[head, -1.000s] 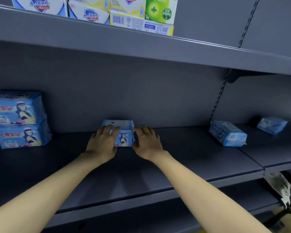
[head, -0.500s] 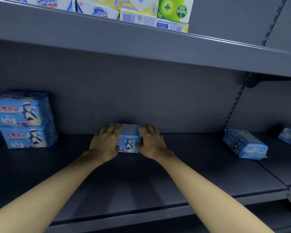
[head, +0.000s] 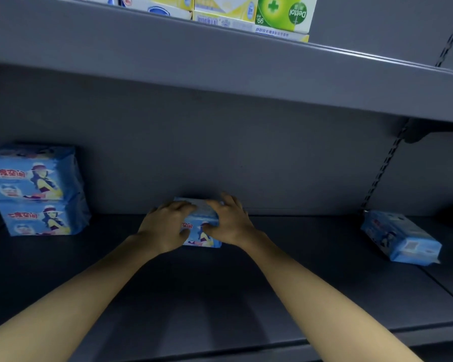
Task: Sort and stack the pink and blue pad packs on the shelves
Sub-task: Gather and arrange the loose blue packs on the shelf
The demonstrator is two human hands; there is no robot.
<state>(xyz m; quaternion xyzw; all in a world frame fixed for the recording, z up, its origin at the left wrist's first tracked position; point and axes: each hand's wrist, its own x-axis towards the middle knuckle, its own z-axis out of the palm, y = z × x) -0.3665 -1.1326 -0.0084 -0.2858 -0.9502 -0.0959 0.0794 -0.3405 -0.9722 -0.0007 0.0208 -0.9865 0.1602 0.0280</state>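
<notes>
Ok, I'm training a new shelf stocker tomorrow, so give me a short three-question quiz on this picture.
1. True or false: the stack at far left holds three blue packs.
2. What do the left hand and right hand grip together? A the middle blue pack; B a pink pack; C a bottle.
3. Fill in: the green box up top reads ____.
Key: 1 false, it holds two; 2 A; 3 Dettol.

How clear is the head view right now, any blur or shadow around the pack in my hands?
Head view: dim bluish light under the upper shelf; left hand, right hand and the blue pack they hold are softly blurred; stacked packs at left read clearly; wide-angle bows the shelf edge.
</notes>
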